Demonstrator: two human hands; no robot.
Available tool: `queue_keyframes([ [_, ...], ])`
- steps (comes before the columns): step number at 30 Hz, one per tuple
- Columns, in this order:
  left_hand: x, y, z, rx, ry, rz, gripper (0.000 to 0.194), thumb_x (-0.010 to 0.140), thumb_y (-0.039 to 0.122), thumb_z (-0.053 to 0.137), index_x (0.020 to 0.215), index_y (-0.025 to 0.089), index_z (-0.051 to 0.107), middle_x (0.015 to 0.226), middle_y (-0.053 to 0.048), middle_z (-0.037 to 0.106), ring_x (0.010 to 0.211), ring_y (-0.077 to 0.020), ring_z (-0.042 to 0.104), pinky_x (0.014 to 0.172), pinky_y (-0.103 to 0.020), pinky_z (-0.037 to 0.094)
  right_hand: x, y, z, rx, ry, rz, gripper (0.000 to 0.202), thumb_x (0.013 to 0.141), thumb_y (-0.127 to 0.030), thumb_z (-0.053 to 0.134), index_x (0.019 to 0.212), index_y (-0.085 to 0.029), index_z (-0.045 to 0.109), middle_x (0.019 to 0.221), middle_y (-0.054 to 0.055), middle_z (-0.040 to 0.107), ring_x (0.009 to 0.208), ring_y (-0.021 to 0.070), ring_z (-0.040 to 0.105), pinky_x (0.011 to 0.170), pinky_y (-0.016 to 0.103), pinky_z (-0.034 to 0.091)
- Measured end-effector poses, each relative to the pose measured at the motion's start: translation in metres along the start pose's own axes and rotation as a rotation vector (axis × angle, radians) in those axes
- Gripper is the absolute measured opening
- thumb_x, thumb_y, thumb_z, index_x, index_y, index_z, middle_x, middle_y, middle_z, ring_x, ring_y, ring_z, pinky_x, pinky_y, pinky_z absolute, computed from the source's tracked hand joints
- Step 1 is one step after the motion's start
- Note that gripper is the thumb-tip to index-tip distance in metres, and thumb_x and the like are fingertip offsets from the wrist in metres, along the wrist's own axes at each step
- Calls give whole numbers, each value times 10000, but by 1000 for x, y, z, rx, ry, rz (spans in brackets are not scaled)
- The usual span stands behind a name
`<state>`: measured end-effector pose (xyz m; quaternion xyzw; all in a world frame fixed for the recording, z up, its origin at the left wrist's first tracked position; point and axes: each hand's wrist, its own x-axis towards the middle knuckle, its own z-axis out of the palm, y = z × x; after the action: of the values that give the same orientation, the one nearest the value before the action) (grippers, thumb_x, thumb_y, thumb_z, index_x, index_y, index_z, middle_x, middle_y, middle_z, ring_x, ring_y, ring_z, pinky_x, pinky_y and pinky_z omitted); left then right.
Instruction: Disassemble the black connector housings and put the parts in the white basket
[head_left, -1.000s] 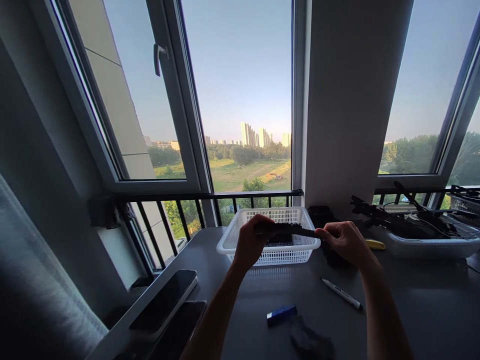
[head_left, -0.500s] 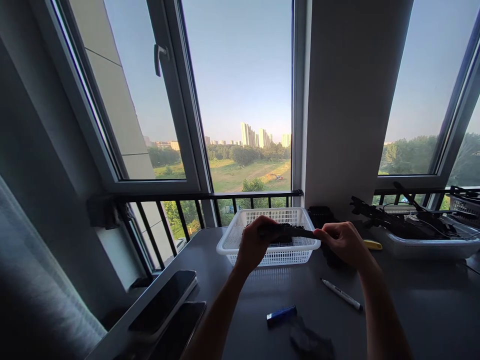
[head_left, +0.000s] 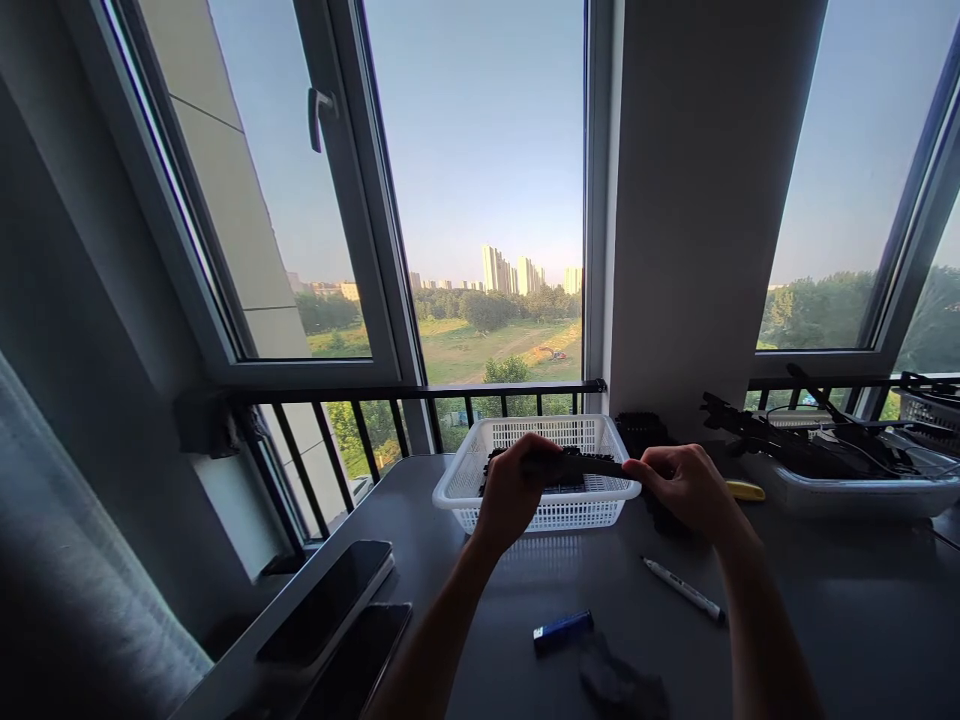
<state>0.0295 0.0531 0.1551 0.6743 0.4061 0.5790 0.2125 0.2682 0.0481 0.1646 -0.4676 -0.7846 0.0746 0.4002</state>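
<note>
Head view, left to right: the left hand (head_left: 511, 490) curls shut around one end of a slim black strip (head_left: 581, 464), held just above the white basket (head_left: 457, 492). Right hand (head_left: 679, 485) pinches the other end. It looks light and slightly flexible, best gripped at both ends.

The basket (head_left: 480, 470) is white plastic mesh, matt. The strip (head_left: 581, 464) held over it looks black and dull — material unclear. The bench (head_left: 862, 600) is smooth dark grey with a faint sheen; at 6 o'clock lies a glossy blue plastic lighter (head_left: 562, 629), and the pen (head_left: 682, 588) is white plastic.
</note>
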Motion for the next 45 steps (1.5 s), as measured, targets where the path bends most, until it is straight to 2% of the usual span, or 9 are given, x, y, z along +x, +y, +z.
queue_keyframes([
  [5, -3, 8, 3, 19, -15, 25, 146, 682, 142, 675, 815, 202, 669, 739, 11, 675, 692, -153, 626, 632, -241, 484, 1, -9, 4, 3, -21, -32, 557, 863, -618, 481, 537, -168, 518, 484, -29, 395, 476, 91, 315, 496, 250, 223],
  [10, 2, 7, -4, -67, 12, -28, 172, 658, 165, 707, 814, 199, 644, 764, 7, 677, 732, -165, 641, 658, -256, 505, 2, 6, 0, 74, -3, 8, 529, 849, -587, 527, 530, -167, 496, 487, -44, 347, 484, 86, 294, 485, 242, 208],
  [18, -1, 12, 3, -58, 10, -29, 222, 608, 105, 683, 810, 188, 640, 753, 9, 669, 731, -164, 630, 670, -261, 497, 7, -13, 14, 346, 316, 183, 467, 825, -623, 543, 736, -172, 625, 512, -41, 418, 478, 102, 336, 462, 236, 257],
  [24, -5, 15, 11, -136, 45, -61, 202, 635, 184, 729, 816, 178, 641, 757, -2, 662, 729, -160, 625, 655, -253, 497, 11, -21, 30, 499, 129, 196, 455, 686, -582, 711, 882, -174, 664, 531, -41, 486, 466, 108, 399, 453, 231, 296],
  [34, -4, 8, 10, -244, 63, -91, 193, 700, 312, 710, 790, 179, 602, 741, -1, 614, 696, -139, 577, 635, -231, 464, 11, -18, 30, 585, -14, 251, 388, 647, -521, 753, 748, -155, 671, 521, -41, 474, 489, 101, 396, 455, 228, 289],
  [37, -4, 8, 8, -272, 54, -60, 231, 705, 300, 697, 875, 199, 579, 832, -11, 616, 782, -161, 594, 709, -253, 479, 11, -21, 30, 630, 35, 211, 403, 642, -541, 756, 728, -159, 658, 490, -65, 390, 467, 85, 330, 440, 226, 261],
  [41, -4, 0, 11, -241, 153, -45, 383, 748, 337, 685, 1082, 230, 530, 1242, -78, 552, 1206, -232, 501, 952, -309, 419, 10, -28, 31, 620, 144, 175, 410, 645, -555, 757, 721, -168, 648, 484, -81, 316, 461, 79, 267, 428, 229, 226],
  [43, -2, -9, 15, -261, 194, -131, 500, 757, 388, 694, 1177, 245, 464, 1311, -94, 512, 1271, -236, 464, 986, -323, 399, 9, -32, 32, 586, 192, 172, 410, 647, -559, 756, 712, -171, 638, 485, -80, 315, 461, 81, 263, 425, 232, 220],
  [45, 1, -18, 19, -394, 121, -282, 591, 770, 442, 682, 1242, 257, 378, 1200, -92, 589, 1166, -225, 568, 932, -331, 443, 9, -37, 34, 549, 232, 168, 409, 651, -559, 753, 693, -172, 626, 486, -74, 337, 462, 83, 283, 427, 234, 228],
])
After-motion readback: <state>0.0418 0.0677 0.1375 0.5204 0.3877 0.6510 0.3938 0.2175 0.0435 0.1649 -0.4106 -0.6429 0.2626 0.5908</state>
